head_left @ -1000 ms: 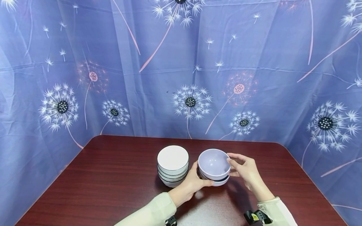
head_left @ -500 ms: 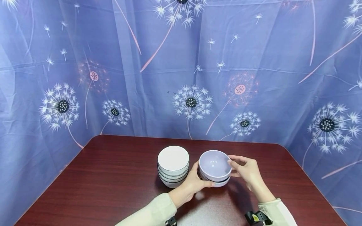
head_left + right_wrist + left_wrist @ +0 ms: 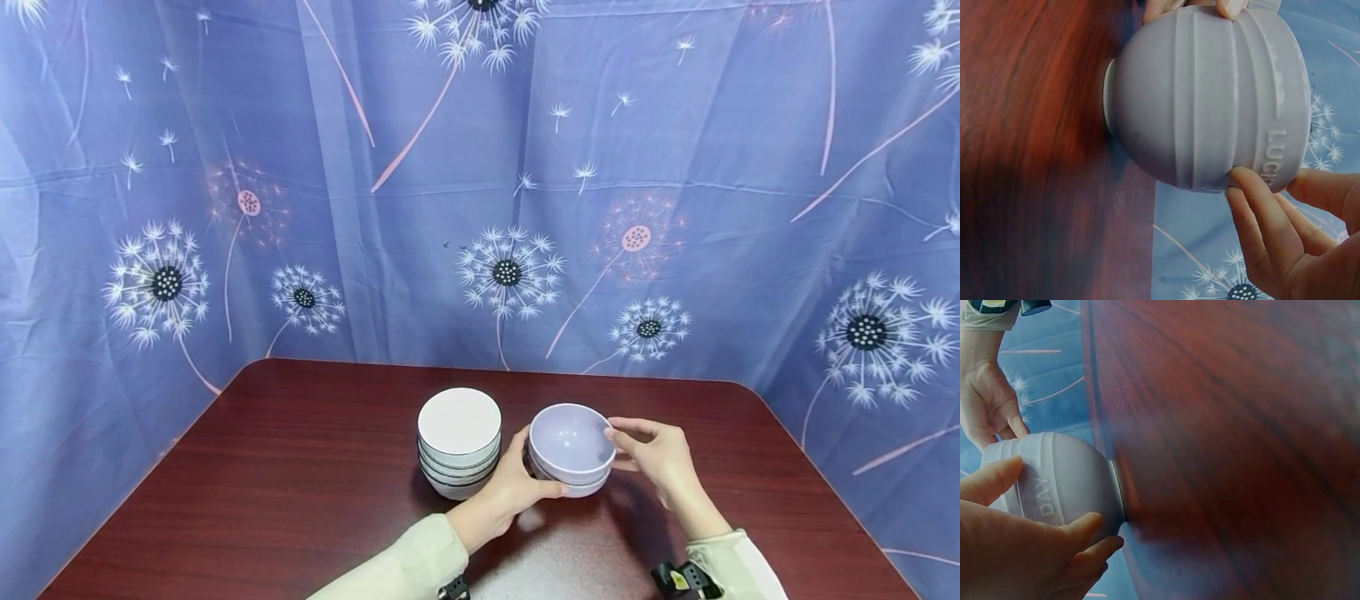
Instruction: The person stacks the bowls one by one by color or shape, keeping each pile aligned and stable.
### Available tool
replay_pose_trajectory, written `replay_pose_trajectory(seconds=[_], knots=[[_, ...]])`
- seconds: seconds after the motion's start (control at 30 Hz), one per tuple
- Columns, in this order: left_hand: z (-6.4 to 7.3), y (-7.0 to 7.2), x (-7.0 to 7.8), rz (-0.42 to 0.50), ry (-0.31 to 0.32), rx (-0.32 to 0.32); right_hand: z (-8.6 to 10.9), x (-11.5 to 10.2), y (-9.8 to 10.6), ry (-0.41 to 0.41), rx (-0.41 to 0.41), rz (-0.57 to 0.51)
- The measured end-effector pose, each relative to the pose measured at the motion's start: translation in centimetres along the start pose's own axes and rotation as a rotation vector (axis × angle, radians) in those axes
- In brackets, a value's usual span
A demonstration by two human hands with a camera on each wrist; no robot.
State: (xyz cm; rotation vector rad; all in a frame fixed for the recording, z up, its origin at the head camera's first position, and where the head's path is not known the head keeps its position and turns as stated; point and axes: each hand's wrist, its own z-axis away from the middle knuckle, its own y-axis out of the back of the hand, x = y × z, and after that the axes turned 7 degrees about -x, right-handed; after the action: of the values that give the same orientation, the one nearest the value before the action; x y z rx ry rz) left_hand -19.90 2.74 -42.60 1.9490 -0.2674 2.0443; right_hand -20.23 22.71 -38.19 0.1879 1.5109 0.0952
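Observation:
Two lavender bowls stand nested on the table, right of centre in the head view. The upper bowl (image 3: pixel 568 437) sits down inside the lower bowl (image 3: pixel 1147 106), its rim a little above. My left hand (image 3: pixel 513 487) grips the lower bowl from the left, thumb across its near side and fingers round behind. On the right, my right hand (image 3: pixel 660 458) pinches the upper bowl's rim between thumb and fingers, with other fingertips against the wall outside. Raised lettering shows on both bowls in the wrist views.
Just left of the lavender bowls stands a stack of several white bowls (image 3: pixel 459 425) with dark rims, close to my left hand. The dark red wooden table (image 3: pixel 300 467) ends at a blue dandelion-print curtain (image 3: pixel 405 275) behind and at both sides.
The upper lavender bowl has sunk lower into the bottom one, and the dark gap between them has closed. My right hand came down slightly with it; my left hand stayed put.

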Motion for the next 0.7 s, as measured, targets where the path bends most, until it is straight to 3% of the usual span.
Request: replay_pose_trajectory(seconds=[0.2, 0.47, 0.7], knots=[[-0.12, 0.09, -0.03, 0.000, -0.015, 0.005, -0.16, 0.01, 0.02, 0.008, -0.010, 0.002], [-0.07, 0.11, -0.09, 0.070, -0.011, -0.008, 0.23, 0.23, 0.26, 0.007, -0.051, 0.118], [-0.15, 0.25, 0.67, 0.029, -0.027, 0.007, 0.47, 0.07, 0.19, 0.021, -0.099, 0.134]])
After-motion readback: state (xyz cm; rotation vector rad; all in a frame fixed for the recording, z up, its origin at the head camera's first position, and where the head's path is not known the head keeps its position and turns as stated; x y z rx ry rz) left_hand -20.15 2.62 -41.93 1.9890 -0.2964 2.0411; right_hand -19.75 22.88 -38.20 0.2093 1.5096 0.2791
